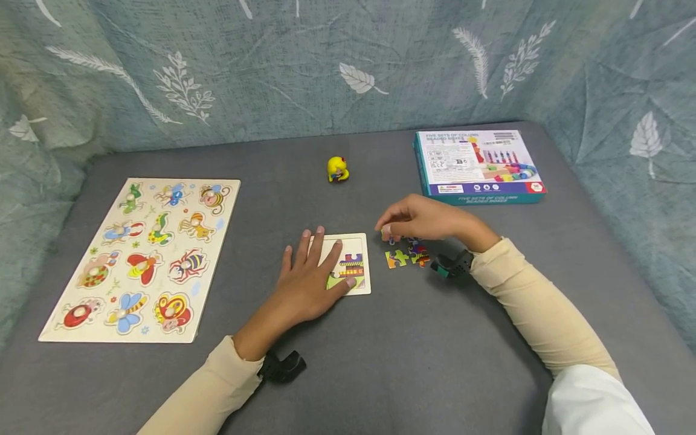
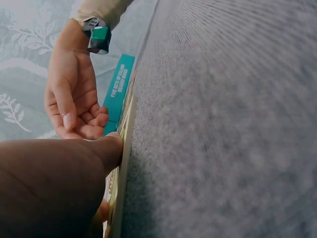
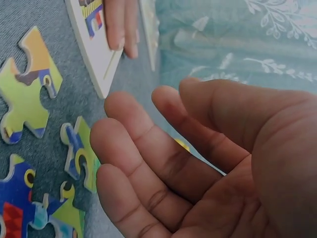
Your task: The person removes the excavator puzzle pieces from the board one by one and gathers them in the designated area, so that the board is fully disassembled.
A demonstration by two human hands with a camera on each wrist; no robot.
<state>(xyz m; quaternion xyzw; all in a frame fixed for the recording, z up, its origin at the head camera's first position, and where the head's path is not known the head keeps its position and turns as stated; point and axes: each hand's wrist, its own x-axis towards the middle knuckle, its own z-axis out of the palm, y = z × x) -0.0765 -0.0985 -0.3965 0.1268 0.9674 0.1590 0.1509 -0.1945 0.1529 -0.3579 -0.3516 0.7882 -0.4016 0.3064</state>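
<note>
My left hand (image 1: 306, 285) lies with spread, straight fingers across a small square puzzle tray (image 1: 363, 243). A few fitted jigsaw pieces (image 1: 352, 266) show beside its thumb, and the palm hides the tray's left part. Seen from the left wrist, the thumb rests at the edge of the tray (image 2: 128, 130). My right hand (image 1: 429, 219) hovers over several loose jigsaw pieces (image 1: 398, 258), its fingers loosely bent. In the right wrist view nothing shows between thumb and fingers, and a green and orange jigsaw piece (image 3: 28, 89) lies on the cloth below them.
On the left lies a large wooden insect peg puzzle (image 1: 202, 241). A small yellow toy figure (image 1: 338, 169) stands behind the tray. At the back right is a boxed bead set (image 1: 478, 166), close behind my right hand. Leaf-patterned fabric (image 1: 304, 72) hangs along the back.
</note>
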